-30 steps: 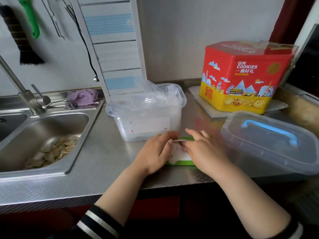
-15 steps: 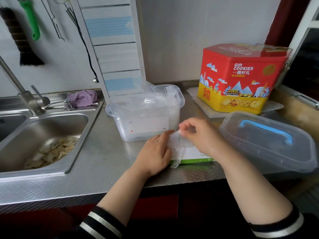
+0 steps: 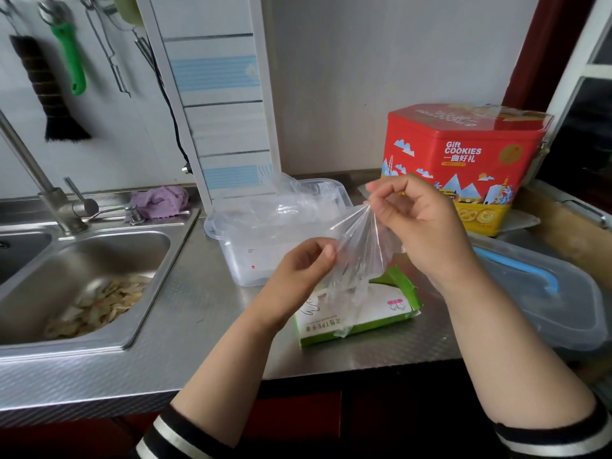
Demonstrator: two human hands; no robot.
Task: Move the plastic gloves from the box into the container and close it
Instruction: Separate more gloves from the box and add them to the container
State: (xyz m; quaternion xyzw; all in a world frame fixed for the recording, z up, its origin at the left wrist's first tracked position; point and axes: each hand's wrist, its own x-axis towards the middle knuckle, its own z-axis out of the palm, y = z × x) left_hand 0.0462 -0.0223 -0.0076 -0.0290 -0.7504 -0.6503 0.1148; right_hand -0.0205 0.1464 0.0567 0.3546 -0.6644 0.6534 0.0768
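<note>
Above the green box [image 3: 356,309] on the table [image 3: 198,326], the right hand [image 3: 420,226] and left hand [image 3: 298,273] each pinch one clear plastic glove [image 3: 357,256] drawn out, while the open container [image 3: 275,240] behind already holds several and its lid [image 3: 543,293], right of the box, remains unfitted.

Glove [image 3: 354,246]: thin clear glossy plastic. Counter [image 3: 185,329]: brushed metal. Box [image 3: 364,313]: matt cardboard. Container [image 3: 265,256]: translucent plastic.
</note>
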